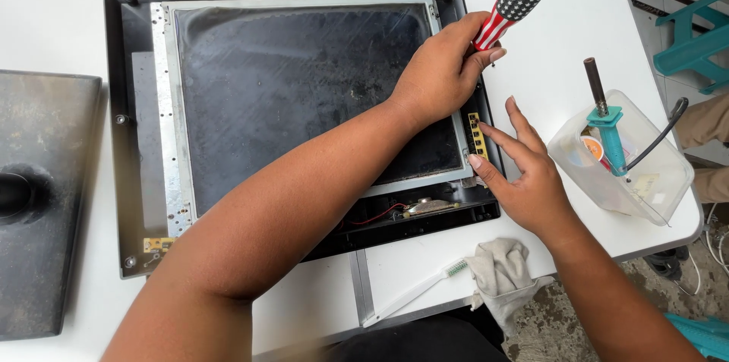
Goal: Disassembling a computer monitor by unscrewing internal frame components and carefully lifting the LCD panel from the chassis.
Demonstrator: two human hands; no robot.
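Note:
An opened flat monitor lies face down on the white table, its dark panel held in a metal frame inside a black bezel. My left hand reaches across it and grips a screwdriver with a red, white and blue handle at the frame's right edge. My right hand rests at the lower right corner, its fingers touching the small yellow button board on the bezel. Red and black wires and a small speaker lie along the bottom edge.
A dark monitor back cover lies at the left. At the right stands a clear plastic tub with a teal-handled soldering iron. A toothbrush and a grey rag lie near the front edge. A teal chair stands beyond.

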